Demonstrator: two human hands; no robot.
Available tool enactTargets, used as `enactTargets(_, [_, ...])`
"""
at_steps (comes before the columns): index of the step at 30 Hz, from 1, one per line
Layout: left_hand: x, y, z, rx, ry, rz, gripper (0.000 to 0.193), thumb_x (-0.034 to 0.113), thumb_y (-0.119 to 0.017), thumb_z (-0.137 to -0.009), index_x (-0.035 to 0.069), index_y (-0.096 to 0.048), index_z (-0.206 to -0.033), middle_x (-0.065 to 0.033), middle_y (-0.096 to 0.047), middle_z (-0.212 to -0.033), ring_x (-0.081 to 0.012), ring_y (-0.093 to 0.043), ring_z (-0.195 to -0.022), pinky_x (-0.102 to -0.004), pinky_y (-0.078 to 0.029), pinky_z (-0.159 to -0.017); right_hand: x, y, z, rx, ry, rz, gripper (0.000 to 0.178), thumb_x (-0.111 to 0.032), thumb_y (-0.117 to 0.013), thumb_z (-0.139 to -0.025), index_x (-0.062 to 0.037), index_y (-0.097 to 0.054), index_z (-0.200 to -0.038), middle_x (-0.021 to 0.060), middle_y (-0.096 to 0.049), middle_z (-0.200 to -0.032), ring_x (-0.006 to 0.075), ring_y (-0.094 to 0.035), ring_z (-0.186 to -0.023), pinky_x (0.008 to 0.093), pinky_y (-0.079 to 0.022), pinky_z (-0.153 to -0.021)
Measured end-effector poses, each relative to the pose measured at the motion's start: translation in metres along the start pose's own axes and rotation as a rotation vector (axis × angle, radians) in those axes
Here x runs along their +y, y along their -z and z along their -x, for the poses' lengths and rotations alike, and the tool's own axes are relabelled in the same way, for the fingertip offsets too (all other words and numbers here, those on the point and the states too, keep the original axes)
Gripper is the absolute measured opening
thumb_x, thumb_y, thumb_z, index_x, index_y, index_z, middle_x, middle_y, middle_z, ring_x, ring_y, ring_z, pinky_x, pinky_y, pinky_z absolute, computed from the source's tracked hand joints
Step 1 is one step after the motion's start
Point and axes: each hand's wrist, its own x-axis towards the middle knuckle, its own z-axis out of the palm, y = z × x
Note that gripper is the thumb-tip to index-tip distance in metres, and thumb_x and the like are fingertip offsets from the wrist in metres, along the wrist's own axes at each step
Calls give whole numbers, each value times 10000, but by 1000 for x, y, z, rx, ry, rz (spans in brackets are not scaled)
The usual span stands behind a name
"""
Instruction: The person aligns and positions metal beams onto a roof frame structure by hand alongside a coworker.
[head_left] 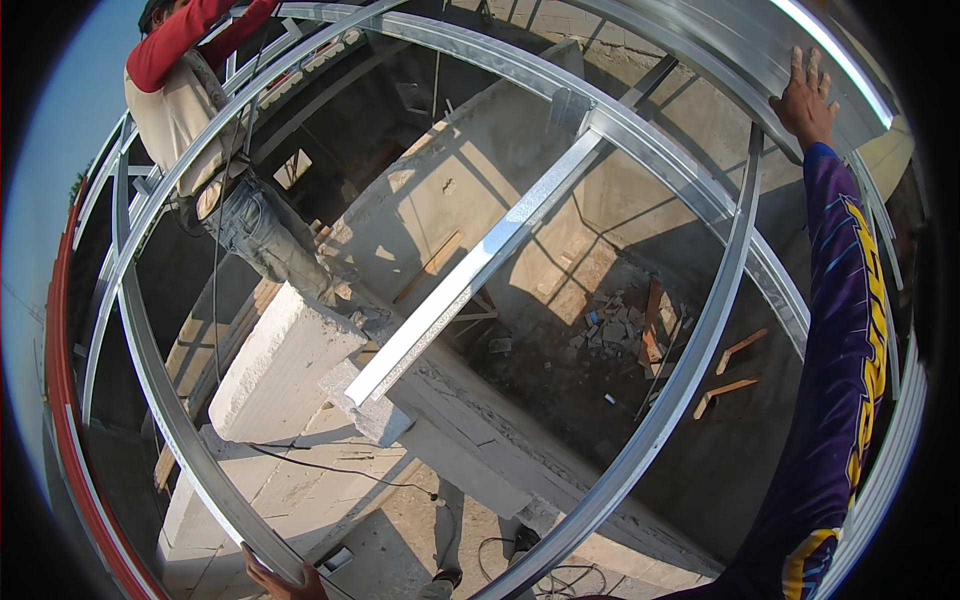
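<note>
Head: cropped left hand's fingers [264, 578] grip a metal rail [183, 440]; right hand's fingers [798, 68] spread.

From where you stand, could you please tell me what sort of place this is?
Probably a building under construction: there is open metal framing, an unfinished pale masonry wall, and a rubble heap lying below.

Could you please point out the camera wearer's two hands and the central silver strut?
Right hand [808, 108], head view: back of the hand.
Left hand [287, 588], head view: between fingers and thumb.
Central silver strut [485, 255], head view: middle of its bright upper face.
</note>
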Motion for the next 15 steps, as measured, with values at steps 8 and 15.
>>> enactTargets(8, [2, 1, 1, 14, -26, 44, 1035, 601, -594, -849, -119, -168, -1458, -317, -446, -1391, -439, -419, -1316, -456, -337, -1097, 0, 8, 3, -3, -19, 22, 911, -301, -702, -816, -261, -161, -1548, 35, -50, -1632, 421, -187, -1450, 664, -253, -1098])
enactTargets(15, [13, 3, 13, 42, -83, 135, 997, 545, -626, -859, -129, -187, -1448, -307, -438, -1403, -424, -411, -1327, -444, -325, -1108, -2, 15, 35, -194, 27, 109, 917, -306, -710, -808, -272, -168, -1547, 27, -39, -1633, 390, -172, -1463, 679, -217, -1104])
